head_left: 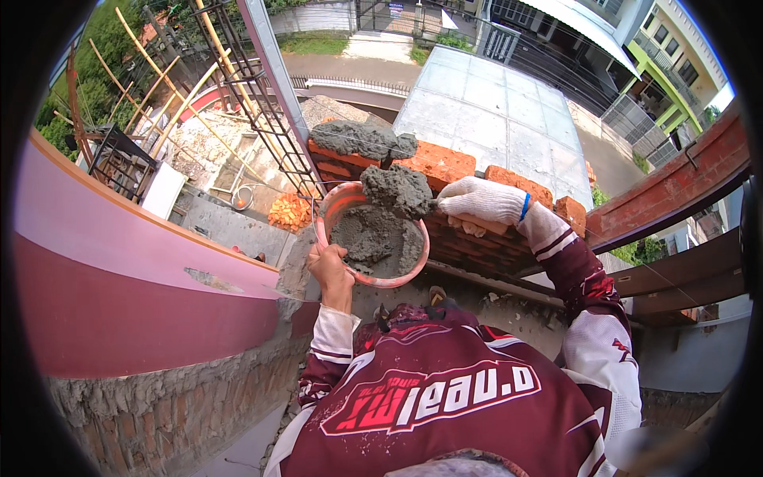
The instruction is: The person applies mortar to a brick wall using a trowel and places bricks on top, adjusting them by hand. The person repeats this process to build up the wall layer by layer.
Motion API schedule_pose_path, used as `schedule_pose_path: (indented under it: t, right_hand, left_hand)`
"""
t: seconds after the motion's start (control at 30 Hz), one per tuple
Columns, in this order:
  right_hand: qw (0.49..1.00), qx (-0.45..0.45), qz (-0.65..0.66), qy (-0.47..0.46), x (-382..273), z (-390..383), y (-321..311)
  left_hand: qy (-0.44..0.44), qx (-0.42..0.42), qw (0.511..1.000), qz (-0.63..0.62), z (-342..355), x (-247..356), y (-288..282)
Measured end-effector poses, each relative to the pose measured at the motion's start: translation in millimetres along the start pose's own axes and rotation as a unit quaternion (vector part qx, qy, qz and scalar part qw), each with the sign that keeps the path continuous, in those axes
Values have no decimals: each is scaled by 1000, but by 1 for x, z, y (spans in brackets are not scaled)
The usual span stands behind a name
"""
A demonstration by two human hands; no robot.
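Note:
My bare left hand (331,274) is closed on the rim of an orange-red bucket (362,277), which is tipped so its grey mortar (373,246) shows. In a white knit glove with a blue cuff band, my right hand (485,202) is closed round the handle of a trowel (434,205). A heaped lump of wet mortar (396,191) covers the trowel's blade, over the bucket's far rim. Just beyond lies the brick wall (435,163), with a thick bed of mortar (350,138) spread along its left part. The trowel's handle is mostly hidden by the glove.
A steel rebar column cage (254,103) and an upright post (276,71) rise at the wall's left end. A grey slab roof (493,103) lies beyond the wall. Broken orange bricks (290,211) and bamboo poles (187,107) are far below, left. A pink wall (151,254) curves along my left.

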State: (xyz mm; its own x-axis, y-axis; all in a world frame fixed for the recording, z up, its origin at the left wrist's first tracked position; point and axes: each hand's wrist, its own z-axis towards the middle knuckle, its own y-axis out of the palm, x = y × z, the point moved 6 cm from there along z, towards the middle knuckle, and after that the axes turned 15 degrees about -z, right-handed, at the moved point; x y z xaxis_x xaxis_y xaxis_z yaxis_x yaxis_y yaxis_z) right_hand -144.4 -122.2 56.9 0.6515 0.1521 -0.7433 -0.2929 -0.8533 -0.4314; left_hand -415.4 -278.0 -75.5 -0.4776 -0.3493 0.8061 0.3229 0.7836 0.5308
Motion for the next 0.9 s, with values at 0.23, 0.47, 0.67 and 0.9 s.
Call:
schedule_pose_path:
  t: [0.23, 0.47, 0.67, 0.9]
  right_hand:
    - [939, 264, -222, -1, -12, -7, -91]
    - [736, 422, -528, 7, 19, -24, -64]
    - [793, 305, -526, -33, -15, -38, 2]
    - [798, 215, -552, -114, 6, 97, 125]
  left_hand:
    - [24, -11, 1000, -4, 14, -21, -27]
    - [18, 11, 1000, 20, 23, -38, -58]
    - [27, -18, 997, 70, 8, -28, -47]
    - [31, -176, 982, 63, 4, -23, -11]
